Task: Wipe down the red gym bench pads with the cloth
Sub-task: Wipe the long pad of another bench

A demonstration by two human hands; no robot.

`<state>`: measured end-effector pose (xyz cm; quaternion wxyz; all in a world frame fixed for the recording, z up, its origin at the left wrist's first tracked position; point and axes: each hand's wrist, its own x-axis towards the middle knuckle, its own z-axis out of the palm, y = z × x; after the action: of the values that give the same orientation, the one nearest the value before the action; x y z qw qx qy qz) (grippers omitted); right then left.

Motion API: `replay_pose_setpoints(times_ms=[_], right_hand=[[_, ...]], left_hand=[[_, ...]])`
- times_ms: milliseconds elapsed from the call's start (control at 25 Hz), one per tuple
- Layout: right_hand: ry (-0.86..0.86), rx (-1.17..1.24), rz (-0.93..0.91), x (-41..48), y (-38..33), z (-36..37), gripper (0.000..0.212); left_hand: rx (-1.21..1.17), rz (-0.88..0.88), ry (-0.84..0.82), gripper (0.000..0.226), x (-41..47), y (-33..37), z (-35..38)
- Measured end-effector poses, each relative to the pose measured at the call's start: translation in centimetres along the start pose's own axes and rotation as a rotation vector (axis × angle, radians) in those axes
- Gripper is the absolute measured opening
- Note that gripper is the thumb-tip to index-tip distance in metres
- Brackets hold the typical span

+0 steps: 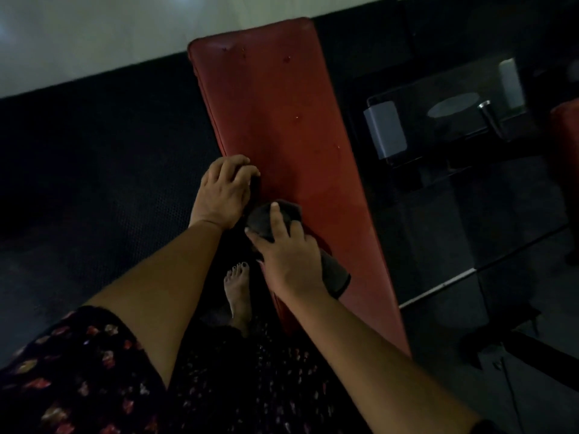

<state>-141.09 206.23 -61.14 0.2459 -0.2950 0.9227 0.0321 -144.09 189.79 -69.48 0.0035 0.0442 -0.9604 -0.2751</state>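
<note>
Your dress (94,380) with the little flowers is closest, down at the bottom, and your bare foot (237,292) stands on the dark floor (103,170) just beside the bench.

Your right hand (289,258) lies flat on the dark cloth (269,219), fingers spread and pressed down on it, not curled around it. The cloth sits on the near part of the long red pad (282,120), close to its left edge. One end of the cloth sticks out from under your wrist.

Your left hand (224,186) is on the left edge of the pad, fingers bent over the side. It looks like it grips the edge to steady you, with nothing else in it.

The cloth looks soft and floppy. It should bunch up and slide easily, so keep your palm on the middle of it and push down as you wipe. The pad looks smooth and a bit squishy, with small spots up near the far end, which may be drips or marks. I think that far half is not wiped yet.

There are no boxes or bowls here to tell about. The dim shapes to the right of the bench are too dark to name.
</note>
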Motion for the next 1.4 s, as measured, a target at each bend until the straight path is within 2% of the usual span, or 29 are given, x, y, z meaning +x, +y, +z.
replay_pose_setpoints(times_ms=[120, 280, 360, 440, 600, 720, 800, 880, 1000, 1080, 1160, 1280, 1400], right_hand=[[0.043, 0.041, 0.208, 1.3, 5.1, -1.1, 0.058], [0.036, 0.091, 0.552, 0.2, 12.9, -1.9, 0.059], [0.043, 0.105, 0.622, 0.2, 14.0, -2.1, 0.059], [0.079, 0.067, 0.557, 1.2, 12.3, -1.9, 0.059], [0.186, 0.002, 0.215, 2.5, 3.5, -0.7, 0.058], [0.107, -0.07, -0.036, 3.2, -1.3, -0.3, 0.042], [0.096, -0.088, -0.111, 4.6, -1.4, -0.9, 0.037], [0.124, -0.043, -0.084, 5.9, 0.9, -2.2, 0.04], [0.089, -0.021, 0.116, 6.6, 6.9, -2.9, 0.057], [0.147, -0.012, 0.282, 6.0, 11.1, -3.1, 0.059], [0.093, -0.008, 0.385, 5.3, 14.0, -3.2, 0.063], [0.094, 0.016, 0.438, 4.8, 14.5, -2.9, 0.065], [0.161, 0.031, 0.322, 5.4, 10.0, -2.7, 0.065]], left_hand=[[0.046, -0.079, -0.021, 0.037, 1.1, -0.8, -1.1], [0.083, -0.108, -0.172, 0.047, 1.4, -0.9, -1.5], [0.068, -0.116, -0.196, 0.049, 1.4, -0.7, -1.4], [0.049, -0.125, -0.178, 0.048, 1.3, -0.7, -1.2], [0.057, -0.044, -0.102, 0.044, 1.5, -2.5, -0.4], [0.118, 0.044, -0.065, 0.043, 2.1, -4.1, -0.3], [0.153, 0.134, -0.004, 0.044, 2.4, -4.6, -0.6], [0.171, 0.174, 0.047, 0.044, 2.5, -4.7, -0.8], [0.177, 0.07, 0.079, 0.039, 2.8, -3.6, -0.5], [0.189, -0.007, 0.044, 0.047, 4.1, -2.9, -0.8], [0.286, 0.019, -0.046, 0.056, 6.7, -3.0, -1.5], [0.381, 0.156, -0.152, 0.06, 10.8, -4.9, -3.4], [0.391, 0.24, -0.227, 0.061, 12.4, -6.6, -4.1]])
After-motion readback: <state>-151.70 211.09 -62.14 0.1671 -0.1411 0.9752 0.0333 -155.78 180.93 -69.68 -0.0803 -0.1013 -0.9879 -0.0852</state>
